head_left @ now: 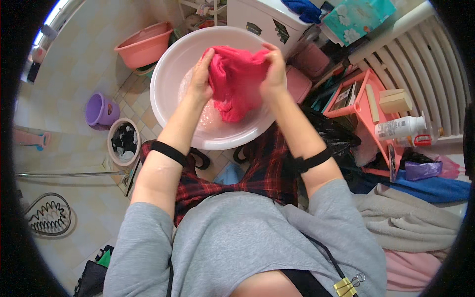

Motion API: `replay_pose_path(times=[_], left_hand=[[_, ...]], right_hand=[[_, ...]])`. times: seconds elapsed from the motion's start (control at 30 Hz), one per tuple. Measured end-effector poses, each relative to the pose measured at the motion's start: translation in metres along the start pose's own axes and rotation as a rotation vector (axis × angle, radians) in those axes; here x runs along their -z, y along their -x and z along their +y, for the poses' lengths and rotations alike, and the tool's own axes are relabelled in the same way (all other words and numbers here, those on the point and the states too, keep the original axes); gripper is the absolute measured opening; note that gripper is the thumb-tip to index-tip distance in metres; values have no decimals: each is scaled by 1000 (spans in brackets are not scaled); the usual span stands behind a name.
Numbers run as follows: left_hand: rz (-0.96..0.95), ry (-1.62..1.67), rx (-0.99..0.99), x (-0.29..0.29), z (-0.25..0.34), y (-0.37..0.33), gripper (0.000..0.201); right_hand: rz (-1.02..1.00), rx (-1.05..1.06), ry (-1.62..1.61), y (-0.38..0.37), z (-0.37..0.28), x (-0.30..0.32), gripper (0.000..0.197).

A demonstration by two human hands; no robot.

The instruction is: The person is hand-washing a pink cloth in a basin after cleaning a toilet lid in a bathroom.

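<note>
A bright pink-red cloth (236, 74), wet-looking and bunched, is stretched between my two hands over a large white basin (165, 103). My left hand (200, 79) grips its left edge, fingers closed on the fabric. At its upper right, my right hand (274, 69) holds the other edge; this hand is slightly blurred. The cloth's lower end hangs down into the basin, near foamy water (210, 118). Its exact kind of garment cannot be made out.
Left of the basin are a pink tub (143, 45), a purple bucket (100, 110) and a small bin (112, 143) with dark contents. A pink shelf cart (368, 116) with bottles stands right, before a white radiator (410, 64). A black plastic bag (331, 131) lies nearby.
</note>
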State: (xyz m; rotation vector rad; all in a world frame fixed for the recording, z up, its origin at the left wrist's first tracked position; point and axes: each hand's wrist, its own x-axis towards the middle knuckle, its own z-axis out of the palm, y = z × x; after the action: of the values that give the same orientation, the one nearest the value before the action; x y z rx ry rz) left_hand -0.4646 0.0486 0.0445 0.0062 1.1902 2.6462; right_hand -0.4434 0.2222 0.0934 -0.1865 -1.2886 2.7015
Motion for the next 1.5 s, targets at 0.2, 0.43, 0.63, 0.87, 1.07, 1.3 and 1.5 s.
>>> replay_pose_path(times=[0.2, 0.43, 0.63, 0.87, 1.07, 1.3, 1.5], left_hand=[[279, 258, 223, -5, -5, 0, 37], [316, 88, -33, 11, -47, 17, 27], [491, 25, 82, -7, -48, 13, 19], [467, 86, 154, 4, -37, 14, 18], [330, 44, 276, -16, -18, 20, 29], [6, -260, 170, -15, 30, 30, 43], [-118, -903, 13, -13, 38, 33, 61]], right_hand=[[-292, 333, 1326, 69, 36, -44, 20], [56, 497, 1236, 50, 82, -49, 28], [112, 277, 1084, 12, 74, -24, 31], [115, 212, 1097, 16, 71, -42, 27], [-68, 26, 1461, -34, 58, 21, 33], [-575, 197, 884, -32, 30, 28, 50], [-613, 90, 1099, -35, 8, 29, 42]])
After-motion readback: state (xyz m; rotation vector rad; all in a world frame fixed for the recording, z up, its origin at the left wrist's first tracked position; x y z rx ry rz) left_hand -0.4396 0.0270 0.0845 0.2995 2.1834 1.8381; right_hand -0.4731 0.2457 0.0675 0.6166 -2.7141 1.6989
